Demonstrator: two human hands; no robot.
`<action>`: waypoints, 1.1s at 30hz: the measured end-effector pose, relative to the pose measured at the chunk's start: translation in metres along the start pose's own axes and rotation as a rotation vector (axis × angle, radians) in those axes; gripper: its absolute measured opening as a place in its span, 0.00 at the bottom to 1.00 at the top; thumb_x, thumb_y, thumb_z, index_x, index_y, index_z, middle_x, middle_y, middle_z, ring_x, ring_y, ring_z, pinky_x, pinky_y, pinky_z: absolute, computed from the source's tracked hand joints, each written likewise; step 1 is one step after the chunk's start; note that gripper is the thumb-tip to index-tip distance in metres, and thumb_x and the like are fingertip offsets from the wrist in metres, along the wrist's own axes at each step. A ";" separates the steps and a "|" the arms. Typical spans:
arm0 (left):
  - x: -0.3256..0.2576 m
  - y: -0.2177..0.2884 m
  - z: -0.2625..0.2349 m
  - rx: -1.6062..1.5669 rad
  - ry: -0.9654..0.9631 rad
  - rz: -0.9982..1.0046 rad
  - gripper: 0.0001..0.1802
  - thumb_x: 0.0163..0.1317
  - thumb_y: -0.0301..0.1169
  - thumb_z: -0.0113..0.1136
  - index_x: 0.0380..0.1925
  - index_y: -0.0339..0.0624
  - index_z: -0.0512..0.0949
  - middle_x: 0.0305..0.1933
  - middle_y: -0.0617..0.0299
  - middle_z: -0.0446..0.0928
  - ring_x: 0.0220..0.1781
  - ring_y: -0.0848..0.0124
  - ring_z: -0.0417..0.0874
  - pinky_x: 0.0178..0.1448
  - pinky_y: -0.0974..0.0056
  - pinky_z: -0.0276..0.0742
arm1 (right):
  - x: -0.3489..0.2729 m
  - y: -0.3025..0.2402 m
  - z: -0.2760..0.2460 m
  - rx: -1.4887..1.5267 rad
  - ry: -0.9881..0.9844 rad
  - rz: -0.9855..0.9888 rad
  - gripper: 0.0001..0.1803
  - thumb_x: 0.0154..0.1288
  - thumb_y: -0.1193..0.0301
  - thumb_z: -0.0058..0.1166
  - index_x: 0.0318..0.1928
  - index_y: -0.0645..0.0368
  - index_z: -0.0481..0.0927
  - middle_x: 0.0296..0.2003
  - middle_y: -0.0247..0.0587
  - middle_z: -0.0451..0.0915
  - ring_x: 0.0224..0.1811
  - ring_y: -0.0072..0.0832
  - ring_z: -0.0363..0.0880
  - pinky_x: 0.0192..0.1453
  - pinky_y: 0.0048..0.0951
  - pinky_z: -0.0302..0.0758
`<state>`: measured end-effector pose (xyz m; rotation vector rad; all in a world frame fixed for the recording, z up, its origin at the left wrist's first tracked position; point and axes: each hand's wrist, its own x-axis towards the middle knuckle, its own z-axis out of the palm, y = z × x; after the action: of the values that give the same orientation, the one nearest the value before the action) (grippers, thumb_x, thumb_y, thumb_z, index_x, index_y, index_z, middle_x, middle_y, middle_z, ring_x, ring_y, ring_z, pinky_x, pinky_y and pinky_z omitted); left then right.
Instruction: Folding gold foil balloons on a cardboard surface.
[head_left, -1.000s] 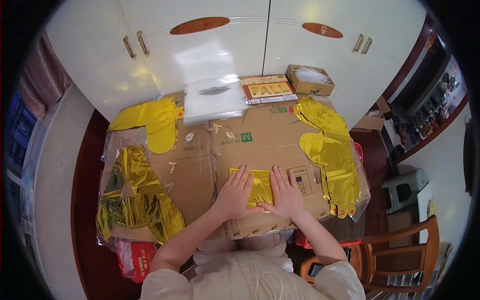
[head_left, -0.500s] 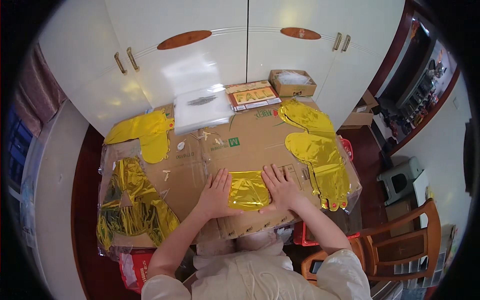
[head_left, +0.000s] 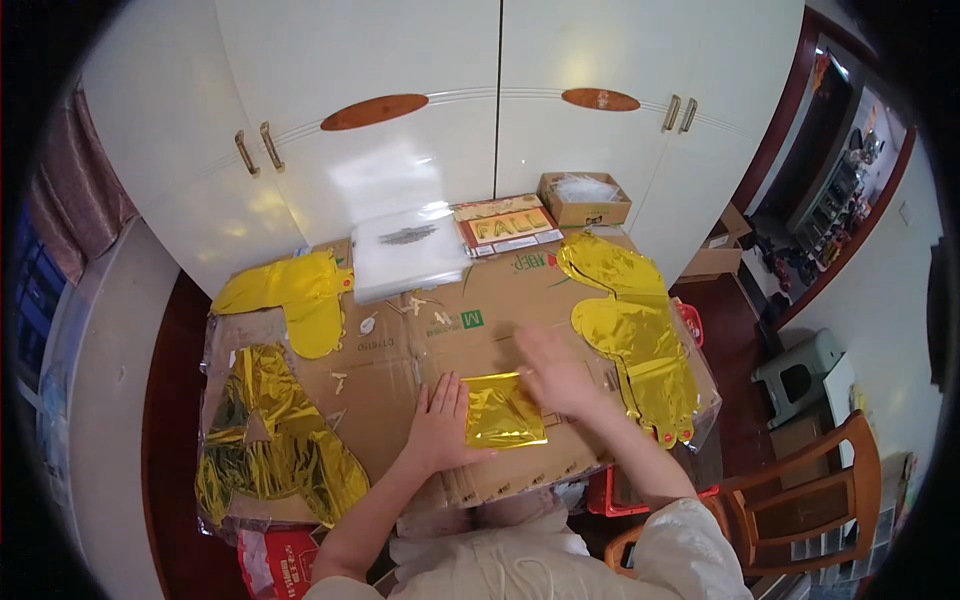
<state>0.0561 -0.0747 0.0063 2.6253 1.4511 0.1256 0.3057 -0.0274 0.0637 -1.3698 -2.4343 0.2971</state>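
Note:
A gold foil balloon, folded into a flat rectangle, lies on the cardboard in front of me. My left hand rests flat along its left edge, fingers stretched out. Over its upper right corner is my right hand, its fingers smeared by motion. To the left lies a crinkled gold foil balloon shaped like an A. Beyond it is a second flat gold one. A stack of flat gold foil balloons lies at the right.
Cardboard covers the tabletop, with small white pieces scattered on it. Clear plastic bags, a printed card and an open box of clear plastic stand by the white cabinet. A wooden chair is at right.
My right hand has lifted from the folded balloon's right edge and moved up and slightly left. My left hand stays on the left edge. The whole view has shifted a little.

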 end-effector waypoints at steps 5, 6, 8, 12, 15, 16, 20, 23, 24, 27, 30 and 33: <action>0.000 0.001 0.003 -0.010 0.072 0.026 0.67 0.42 0.73 0.59 0.68 0.26 0.56 0.75 0.39 0.51 0.79 0.52 0.47 0.76 0.36 0.41 | -0.021 -0.027 0.065 -0.242 -0.136 -0.214 0.44 0.69 0.42 0.40 0.69 0.68 0.59 0.72 0.58 0.55 0.76 0.48 0.49 0.78 0.50 0.44; -0.001 0.001 0.004 -0.009 0.083 0.025 0.67 0.42 0.73 0.58 0.68 0.26 0.56 0.75 0.39 0.51 0.79 0.52 0.47 0.76 0.36 0.41 | -0.020 -0.027 0.066 -0.242 -0.135 -0.197 0.45 0.68 0.41 0.39 0.69 0.68 0.59 0.72 0.57 0.54 0.76 0.49 0.48 0.78 0.50 0.44; 0.000 0.001 0.003 -0.008 0.081 0.023 0.67 0.42 0.74 0.58 0.68 0.26 0.56 0.74 0.39 0.52 0.79 0.52 0.48 0.76 0.35 0.41 | -0.023 -0.027 0.063 -0.240 -0.140 -0.157 0.47 0.67 0.38 0.37 0.70 0.68 0.58 0.73 0.56 0.53 0.77 0.49 0.46 0.78 0.50 0.43; 0.000 -0.001 0.001 0.004 0.042 0.018 0.67 0.43 0.75 0.56 0.68 0.26 0.57 0.75 0.38 0.51 0.79 0.51 0.47 0.76 0.35 0.41 | -0.021 -0.007 0.051 -0.129 -0.127 -0.194 0.44 0.67 0.40 0.41 0.68 0.67 0.62 0.69 0.57 0.60 0.74 0.49 0.54 0.76 0.51 0.49; 0.000 -0.001 0.001 0.003 0.017 0.012 0.68 0.43 0.73 0.58 0.67 0.23 0.55 0.74 0.35 0.49 0.79 0.48 0.46 0.76 0.35 0.40 | 0.035 0.020 0.004 0.061 -0.151 -0.209 0.36 0.66 0.49 0.49 0.62 0.67 0.68 0.62 0.56 0.70 0.66 0.50 0.67 0.70 0.48 0.63; -0.001 -0.001 -0.001 -0.001 0.009 0.007 0.68 0.43 0.73 0.59 0.67 0.22 0.55 0.74 0.33 0.49 0.79 0.46 0.46 0.76 0.35 0.40 | 0.065 0.022 -0.020 0.135 -0.098 -0.170 0.32 0.64 0.54 0.53 0.60 0.67 0.71 0.58 0.55 0.74 0.62 0.50 0.72 0.66 0.46 0.68; 0.005 0.003 -0.009 -0.006 -0.047 0.030 0.67 0.46 0.74 0.55 0.68 0.22 0.54 0.75 0.34 0.47 0.79 0.46 0.45 0.76 0.35 0.39 | 0.166 0.135 0.010 -0.292 0.355 -0.316 0.25 0.59 0.62 0.57 0.55 0.58 0.75 0.53 0.50 0.78 0.55 0.45 0.78 0.58 0.44 0.75; 0.005 -0.001 0.003 -0.018 -0.028 0.031 0.68 0.47 0.78 0.50 0.68 0.22 0.54 0.75 0.34 0.46 0.79 0.47 0.44 0.75 0.34 0.38 | 0.208 0.191 0.037 -0.461 0.291 -0.332 0.19 0.61 0.64 0.53 0.51 0.58 0.76 0.53 0.48 0.79 0.51 0.44 0.81 0.53 0.42 0.78; 0.005 -0.002 0.002 -0.012 -0.035 0.020 0.69 0.47 0.78 0.49 0.68 0.22 0.53 0.75 0.34 0.46 0.79 0.47 0.44 0.75 0.34 0.38 | 0.213 0.192 0.040 -0.459 0.226 -0.282 0.17 0.62 0.65 0.52 0.50 0.58 0.76 0.52 0.48 0.79 0.50 0.44 0.81 0.52 0.42 0.78; 0.002 0.000 -0.002 0.002 -0.052 0.011 0.69 0.46 0.79 0.47 0.68 0.22 0.53 0.75 0.33 0.46 0.79 0.47 0.44 0.75 0.33 0.38 | 0.212 0.199 0.046 -0.481 0.185 -0.258 0.11 0.65 0.69 0.44 0.44 0.58 0.76 0.48 0.47 0.81 0.46 0.42 0.83 0.45 0.42 0.80; 0.001 -0.001 -0.002 0.027 -0.055 0.006 0.69 0.47 0.79 0.47 0.68 0.22 0.53 0.75 0.33 0.47 0.79 0.46 0.44 0.75 0.33 0.38 | 0.216 0.190 0.034 -0.456 0.011 -0.185 0.10 0.63 0.69 0.47 0.41 0.57 0.78 0.41 0.47 0.84 0.41 0.43 0.84 0.43 0.44 0.80; 0.003 -0.001 0.001 0.018 -0.037 0.007 0.69 0.47 0.79 0.48 0.68 0.22 0.53 0.74 0.32 0.47 0.79 0.46 0.44 0.75 0.33 0.38 | 0.224 0.186 0.022 -0.534 -0.128 -0.109 0.07 0.62 0.67 0.50 0.36 0.53 0.79 0.36 0.45 0.83 0.39 0.42 0.84 0.42 0.43 0.79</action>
<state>0.0565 -0.0717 0.0054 2.6324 1.4386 0.0646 0.3357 0.2602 0.0218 -1.4389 -2.8098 -0.3279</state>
